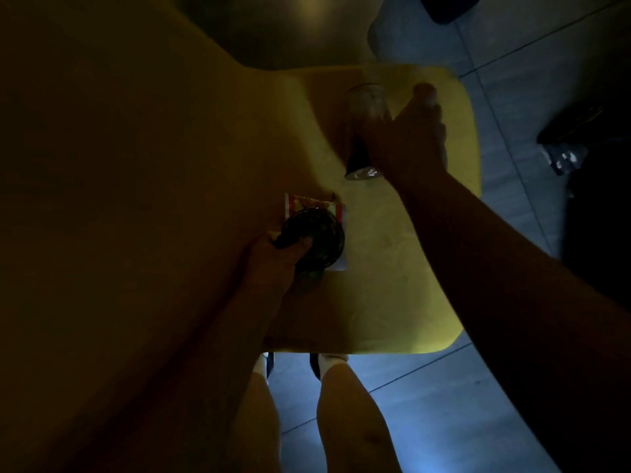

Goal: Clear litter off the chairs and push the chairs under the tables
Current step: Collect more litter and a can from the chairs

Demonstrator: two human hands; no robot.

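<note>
In dim light, a red-and-white wrapper [316,206] lies mid-seat on a yellow chair [392,285]; the left hand [276,264] grips a dark lid [314,237] over it, while the right hand [409,138] wraps a clear cup [363,131] near the far edge.

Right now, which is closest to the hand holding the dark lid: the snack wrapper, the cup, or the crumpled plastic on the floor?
From the left hand:
1. Snack wrapper, right under its dark lid, on the yellow chair.
2. Clear cup, farther up the seat, at the right hand.
3. Crumpled plastic, on the floor, far right.
</note>
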